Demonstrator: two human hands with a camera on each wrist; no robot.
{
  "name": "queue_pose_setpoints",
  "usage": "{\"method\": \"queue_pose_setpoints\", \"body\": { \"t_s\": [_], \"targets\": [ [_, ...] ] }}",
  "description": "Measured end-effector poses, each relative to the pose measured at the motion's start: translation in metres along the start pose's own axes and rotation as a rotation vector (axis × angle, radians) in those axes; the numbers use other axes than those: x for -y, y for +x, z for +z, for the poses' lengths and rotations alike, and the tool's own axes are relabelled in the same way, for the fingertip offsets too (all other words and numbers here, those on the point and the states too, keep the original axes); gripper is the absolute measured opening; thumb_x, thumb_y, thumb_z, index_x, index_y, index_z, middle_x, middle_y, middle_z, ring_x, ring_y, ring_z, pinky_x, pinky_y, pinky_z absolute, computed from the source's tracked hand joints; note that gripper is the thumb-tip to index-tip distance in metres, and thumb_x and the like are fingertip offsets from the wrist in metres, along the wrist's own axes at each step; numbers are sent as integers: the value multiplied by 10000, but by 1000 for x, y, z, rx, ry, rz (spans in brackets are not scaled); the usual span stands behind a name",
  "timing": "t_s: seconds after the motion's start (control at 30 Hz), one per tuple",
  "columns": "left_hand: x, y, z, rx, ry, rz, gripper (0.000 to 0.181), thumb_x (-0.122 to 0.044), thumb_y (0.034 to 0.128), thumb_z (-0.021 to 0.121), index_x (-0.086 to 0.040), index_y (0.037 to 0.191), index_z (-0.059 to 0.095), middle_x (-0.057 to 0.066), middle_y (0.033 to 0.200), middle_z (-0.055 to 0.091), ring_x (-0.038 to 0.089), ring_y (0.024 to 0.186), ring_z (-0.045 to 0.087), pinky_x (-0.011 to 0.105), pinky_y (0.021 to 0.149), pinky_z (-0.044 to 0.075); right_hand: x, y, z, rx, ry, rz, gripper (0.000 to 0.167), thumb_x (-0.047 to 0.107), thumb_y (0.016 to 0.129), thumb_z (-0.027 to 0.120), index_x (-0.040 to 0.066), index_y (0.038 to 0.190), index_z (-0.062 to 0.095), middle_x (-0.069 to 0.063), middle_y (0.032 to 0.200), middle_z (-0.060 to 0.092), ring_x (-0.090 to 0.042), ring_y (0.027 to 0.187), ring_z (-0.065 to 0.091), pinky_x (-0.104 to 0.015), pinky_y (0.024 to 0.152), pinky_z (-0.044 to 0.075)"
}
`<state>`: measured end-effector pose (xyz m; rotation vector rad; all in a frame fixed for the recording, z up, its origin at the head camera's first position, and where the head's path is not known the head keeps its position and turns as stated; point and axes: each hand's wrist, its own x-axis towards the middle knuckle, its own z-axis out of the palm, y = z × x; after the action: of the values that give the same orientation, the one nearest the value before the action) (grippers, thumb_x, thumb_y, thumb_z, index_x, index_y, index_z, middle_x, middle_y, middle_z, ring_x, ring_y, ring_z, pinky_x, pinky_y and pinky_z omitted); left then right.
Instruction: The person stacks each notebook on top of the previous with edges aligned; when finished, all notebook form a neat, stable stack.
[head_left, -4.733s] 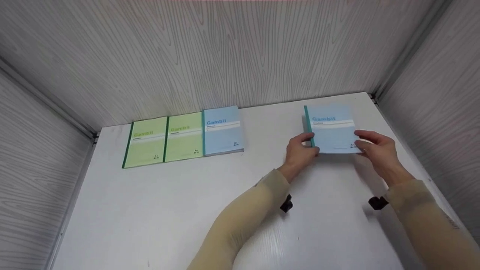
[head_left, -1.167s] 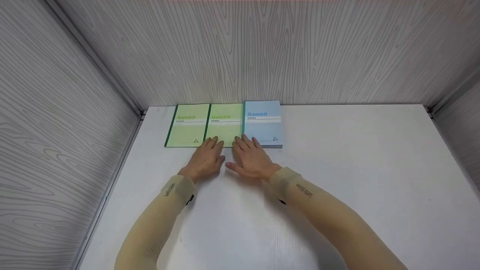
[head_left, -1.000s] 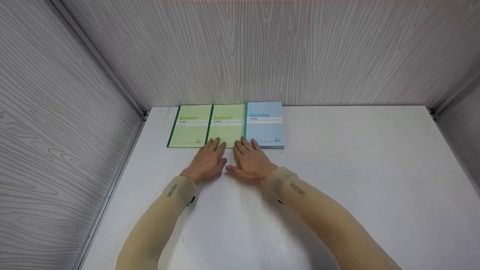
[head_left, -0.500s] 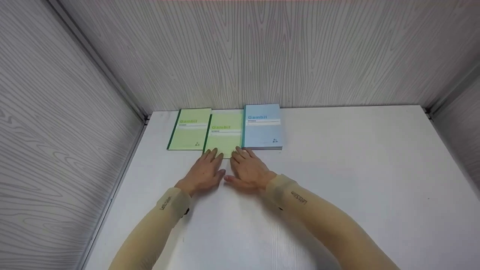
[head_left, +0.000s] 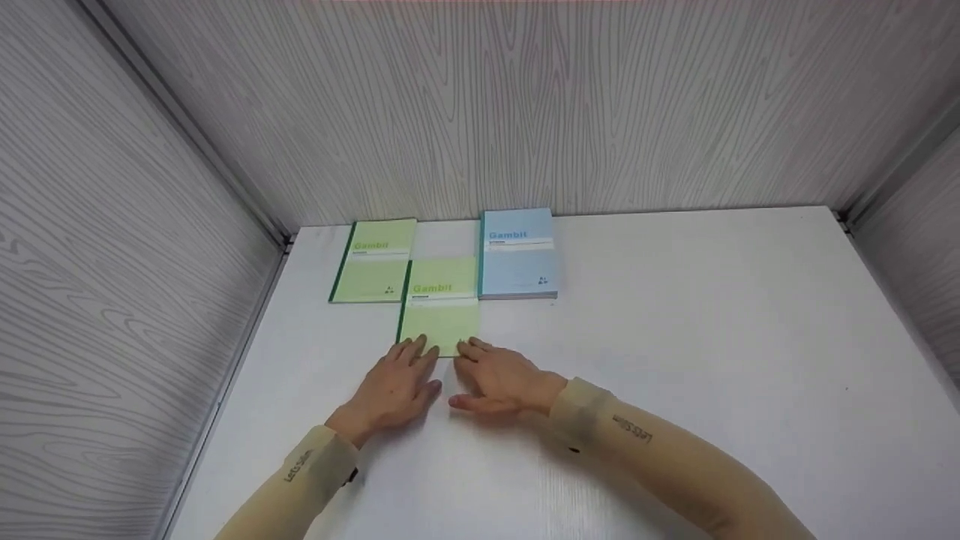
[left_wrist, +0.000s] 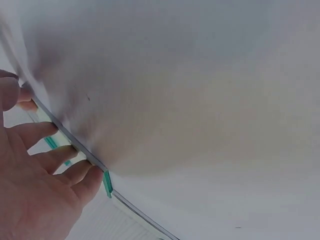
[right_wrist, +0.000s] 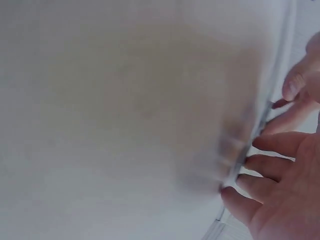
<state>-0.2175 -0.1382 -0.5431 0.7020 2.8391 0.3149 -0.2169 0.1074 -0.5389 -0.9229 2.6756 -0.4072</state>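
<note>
Slid nearer the bottom of the frame since half a second ago, the pale-green Gambit notebook [head_left: 442, 315], dark-green along its spine, lies just left of centre, its lower edge touched by extended fingers of the left hand [head_left: 390, 388] and right hand [head_left: 501, 377], white tabletop [head_left: 712, 322] spreading rightward.

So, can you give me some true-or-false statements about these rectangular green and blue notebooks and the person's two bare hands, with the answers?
1. The bare left hand and bare right hand both touch the middle rectangular green-covered notebook. True.
2. Every notebook in view is green. False: the rightmost rectangular notebook is blue.
3. Neither hand touches the leftmost rectangular green-covered notebook. True.
4. The middle notebook lies farthest from the person. False: it lies nearest.
5. The notebooks lie on a smooth white table. True.
</note>
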Motion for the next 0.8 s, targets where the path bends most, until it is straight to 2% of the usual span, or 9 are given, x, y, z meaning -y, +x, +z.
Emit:
{"method": "queue_pose_setpoints", "body": {
  "t_s": [0.07, 0.13, 0.23, 0.3, 0.43, 0.5, 0.63, 0.7, 0.8],
  "targets": [
    [0, -1, 0, -32, -60, -22, 587, -393, 1154, 588, -96, 1658, 547, 180, 1810, 414, 430, 1690, 375, 632, 1378, 345, -1, 0, -2, -18, 86, 32, 802, 600, 1115, 560, 50, 1693, 476, -189, 1838, 356, -374, 1737, 321, -506, 1411, 324],
    [2, 1, -1, -79, -132, -62, 534, -348, 1143, 626, -93, 1612, 603, 185, 1798, 424, 423, 1682, 384, 629, 1370, 361, -5, 3, -3, -76, 196, 77, 763, 532, 1081, 658, 36, 1648, 534, -230, 1813, 384, -416, 1711, 362, -550, 1397, 347],
    [5, 7, -3, -143, -240, -144, 515, -282, 1125, 658, -69, 1592, 617, 221, 1813, 370, 443, 1690, 355, 630, 1374, 351, -19, 18, 9, -202, 333, 132, 703, 463, 1010, 758, 29, 1550, 639, -251, 1721, 516, -445, 1621, 489, -593, 1350, 412],
    [7, 11, -5, -165, -301, -198, 530, -254, 1118, 657, -51, 1604, 598, 252, 1828, 317, 475, 1700, 330, 638, 1381, 331, -26, 26, 13, -252, 427, 166, 649, 410, 985, 782, 21, 1494, 684, -230, 1619, 628, -422, 1523, 592, -582, 1305, 471],
    [12, 22, -13, -182, -431, -284, 531, -199, 1107, 627, -16, 1603, 584, 296, 1817, 315, 512, 1699, 325, 645, 1392, 298, -20, 26, -2, -246, 648, 273, 616, 326, 982, 801, 11, 1497, 684, -172, 1497, 721, -351, 1335, 696, -559, 1224, 546],
    [16, 26, -18, -182, -506, -328, 519, -166, 1096, 611, -12, 1592, 594, 299, 1779, 390, 500, 1655, 413, 633, 1372, 351, -12, 20, -14, -233, 737, 332, 616, 284, 989, 810, -1, 1516, 665, -171, 1504, 717, -345, 1309, 695, -559, 1212, 556],
    [26, 33, -26, -169, -675, -423, 507, -117, 1073, 593, -43, 1574, 625, 231, 1669, 563, 379, 1463, 578, 522, 1255, 502, -6, 17, -21, -254, 813, 401, 592, 254, 992, 818, 12, 1513, 673, -142, 1495, 729, -316, 1298, 697, -514, 1193, 571],
    [32, 35, -29, -166, -749, -449, 504, -95, 1059, 595, -50, 1559, 644, 206, 1624, 610, 327, 1399, 585, 469, 1202, 517, -6, 16, -21, -265, 851, 432, 573, 245, 986, 821, 23, 1497, 688, -135, 1480, 735, -295, 1282, 706, -488, 1169, 586],
    [39, 37, -31, -169, -847, -454, 505, -53, 1043, 600, -43, 1544, 658, 193, 1621, 617, 300, 1407, 563, 421, 1193, 495, -8, 15, -17, -270, 953, 466, 544, 212, 987, 820, 39, 1487, 696, -127, 1452, 739, -246, 1230, 721, -420, 1092, 635]
  ]
}}
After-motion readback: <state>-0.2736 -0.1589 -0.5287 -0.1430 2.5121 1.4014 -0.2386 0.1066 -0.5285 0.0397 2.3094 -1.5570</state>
